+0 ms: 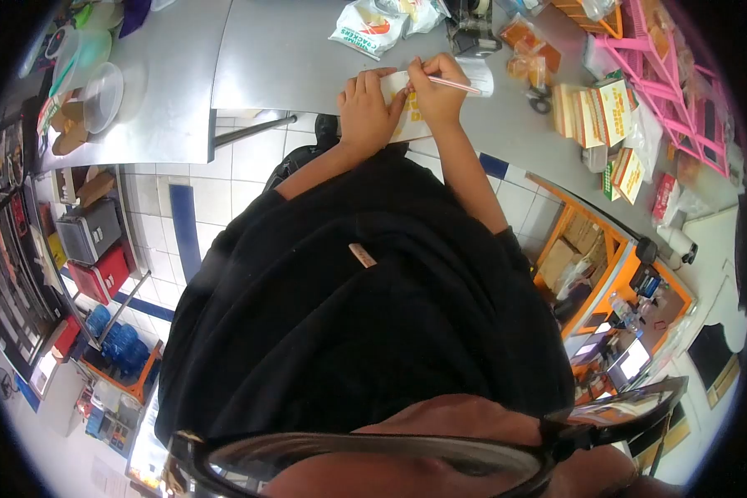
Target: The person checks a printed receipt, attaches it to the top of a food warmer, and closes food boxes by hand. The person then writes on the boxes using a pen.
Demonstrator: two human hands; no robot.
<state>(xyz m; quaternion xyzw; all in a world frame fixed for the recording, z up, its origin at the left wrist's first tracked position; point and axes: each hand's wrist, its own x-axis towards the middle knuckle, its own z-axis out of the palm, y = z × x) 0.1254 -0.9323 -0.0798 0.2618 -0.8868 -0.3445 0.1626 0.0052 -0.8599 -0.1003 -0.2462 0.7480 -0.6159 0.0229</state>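
A white card or flat packet with yellow lettering (412, 124) lies at the near edge of the metal table, partly covered by both hands. My left hand (368, 108) rests on its left side, fingers spread and the thumb on the white surface. Closed around a slim pale pink pen (455, 84) is my right hand (440, 93), just above the card's upper right part. The pen's tip is hidden by the fingers. A curled white paper (478, 73) lies beyond the right hand.
Snack bags (368, 29) lie at the back, near a black device (473, 40). To the right are orange packets (529, 54), scissors (540, 101), stacked yellow-and-white boxes (591, 114) and pink racks (668, 79). Plastic tubs (103, 98) stand at the left.
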